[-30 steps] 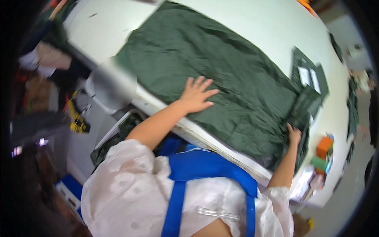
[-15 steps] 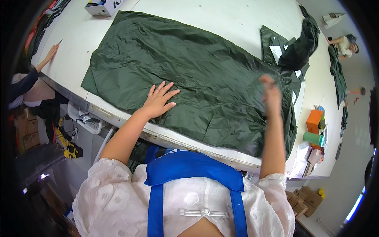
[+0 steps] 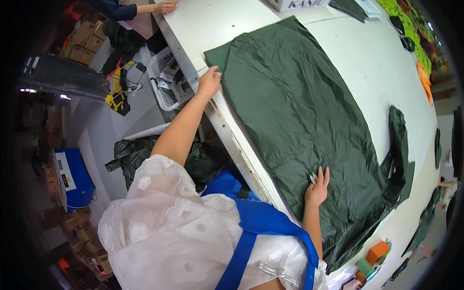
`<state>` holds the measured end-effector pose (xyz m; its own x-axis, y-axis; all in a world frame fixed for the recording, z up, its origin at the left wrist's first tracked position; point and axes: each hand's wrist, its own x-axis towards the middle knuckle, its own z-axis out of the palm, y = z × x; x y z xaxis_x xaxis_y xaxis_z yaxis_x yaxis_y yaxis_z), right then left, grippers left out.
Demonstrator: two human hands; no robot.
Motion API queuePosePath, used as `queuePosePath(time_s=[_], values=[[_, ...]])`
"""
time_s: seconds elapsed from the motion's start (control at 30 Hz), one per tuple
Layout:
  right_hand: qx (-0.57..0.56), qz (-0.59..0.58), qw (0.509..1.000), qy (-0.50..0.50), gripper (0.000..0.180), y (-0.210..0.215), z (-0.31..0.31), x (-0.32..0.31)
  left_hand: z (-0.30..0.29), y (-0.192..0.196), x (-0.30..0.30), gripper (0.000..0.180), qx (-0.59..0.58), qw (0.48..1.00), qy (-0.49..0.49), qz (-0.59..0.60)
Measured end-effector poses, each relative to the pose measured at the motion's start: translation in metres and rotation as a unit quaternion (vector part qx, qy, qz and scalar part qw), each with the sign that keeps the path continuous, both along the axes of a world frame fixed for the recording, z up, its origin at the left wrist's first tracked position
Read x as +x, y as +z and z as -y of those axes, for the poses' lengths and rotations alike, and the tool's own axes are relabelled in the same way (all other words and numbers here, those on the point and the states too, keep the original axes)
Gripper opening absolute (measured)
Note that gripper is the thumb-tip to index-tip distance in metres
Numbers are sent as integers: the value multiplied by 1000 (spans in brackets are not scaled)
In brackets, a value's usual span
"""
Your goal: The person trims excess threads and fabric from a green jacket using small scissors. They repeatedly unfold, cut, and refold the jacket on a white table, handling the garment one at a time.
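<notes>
A dark green garment point(image 3: 299, 106) of thin, shiny, wrinkled fabric lies spread along the near edge of the white table point(image 3: 227, 29). At its left end, my left hand point(image 3: 210, 83) is at the edge by the corner, fingers curled and apparently pinching the cloth. My right hand point(image 3: 316, 191) rests on the lower middle of the garment with its fingers stretched out. Beside its thumb is a small whitish piece point(image 3: 313, 178), too small to identify. Toward the right, a narrow dark green part point(image 3: 397, 140) lies bunched over the garment's far end.
A white printed box point(image 3: 299, 4) stands at the back. Another person's hand point(image 3: 166, 7) rests on the table's far left corner. Below the edge are a white basket point(image 3: 169, 99) and more dark green fabric point(image 3: 137, 157). An orange box point(image 3: 377, 252) and green roll point(image 3: 363, 267) sit lower right.
My view has swung to the left. My left hand has gone from lying flat mid-garment to its left edge. My right hand, blurred before, now rests on the cloth.
</notes>
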<state>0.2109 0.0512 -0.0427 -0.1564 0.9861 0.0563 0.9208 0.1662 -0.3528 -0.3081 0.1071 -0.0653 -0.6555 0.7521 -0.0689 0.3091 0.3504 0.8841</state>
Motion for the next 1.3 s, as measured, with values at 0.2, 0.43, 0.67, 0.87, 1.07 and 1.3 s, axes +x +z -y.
queuePosePath(time_s=[0.2,0.43,0.67,0.87,1.07,1.3], values=[[-23,49,998,-12,52,4,-5,-7,-57,54,-15,32,-218,940,-157,209],[-55,90,994,-27,55,5,-8,-17,-87,28,-16,86,5,756,-257,601],[-75,89,993,-22,58,3,-12,-18,-126,10,6,55,-72,656,-203,723],[-72,88,993,-28,59,4,-12,-23,-103,75,-41,38,-145,910,-284,264],[-91,73,992,-42,61,5,-12,-18,-52,61,-165,15,-214,930,-268,133],[-30,19,998,61,60,53,8,-65,-25,42,-148,15,-157,930,-203,261]])
